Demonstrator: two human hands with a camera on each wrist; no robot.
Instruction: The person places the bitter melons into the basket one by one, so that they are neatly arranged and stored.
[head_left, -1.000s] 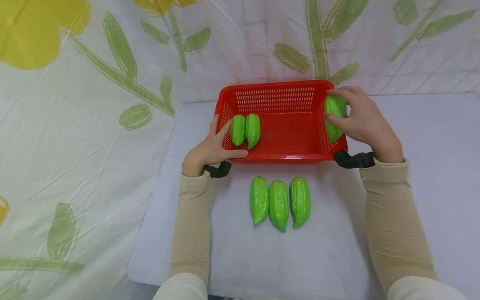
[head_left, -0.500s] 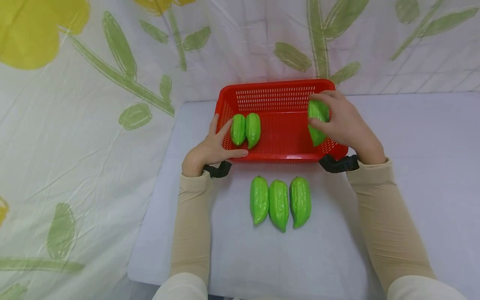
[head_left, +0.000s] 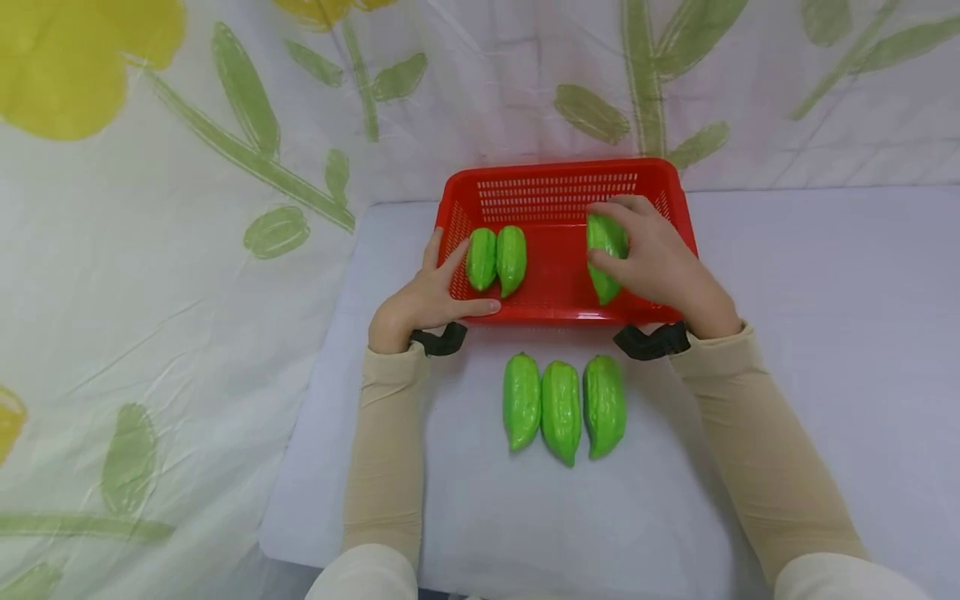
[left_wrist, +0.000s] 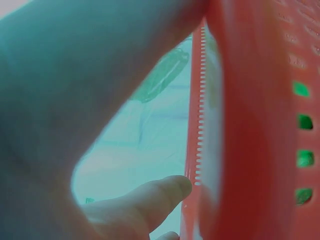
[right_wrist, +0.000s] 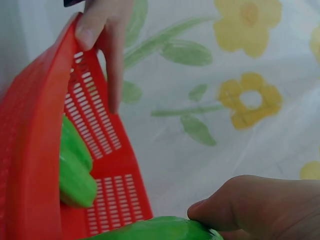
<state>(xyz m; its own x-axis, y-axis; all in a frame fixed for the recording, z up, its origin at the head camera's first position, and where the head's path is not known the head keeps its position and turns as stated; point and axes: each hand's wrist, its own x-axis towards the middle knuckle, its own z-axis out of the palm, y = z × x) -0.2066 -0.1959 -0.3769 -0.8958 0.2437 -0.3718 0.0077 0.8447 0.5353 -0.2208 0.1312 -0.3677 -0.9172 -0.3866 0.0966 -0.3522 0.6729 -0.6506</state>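
A red basket (head_left: pixel 570 314) with slotted walls stands towards the back of the table. My left hand (head_left: pixel 420 296) rests on its front left corner, fingers spread and fairly straight, thumb along the front rim. Between thumb and fingers, my right hand (head_left: pixel 660 254) grips a glossy green ridged gourd (head_left: pixel 604 258) over the basket's right half. Whether that gourd touches the basket floor I cannot tell. Two similar green gourds (head_left: pixel 512 260) lie side by side inside at the left. In the right wrist view, the gripped gourd (right_wrist: pixel 160 230) shows only partly at the bottom edge.
Three more green gourds (head_left: pixel 561 412) lie in a row on the white table (head_left: pixel 525 517) in front of the basket. A flower-printed cloth (head_left: pixel 495 92) hangs behind it and continues on the left. Each wrist wears a black mount (head_left: pixel 651 342).
My right hand has carried its gourd leftward from the basket's right end to above the right half, and slightly nearer me. The left hand keeps its place on the corner.
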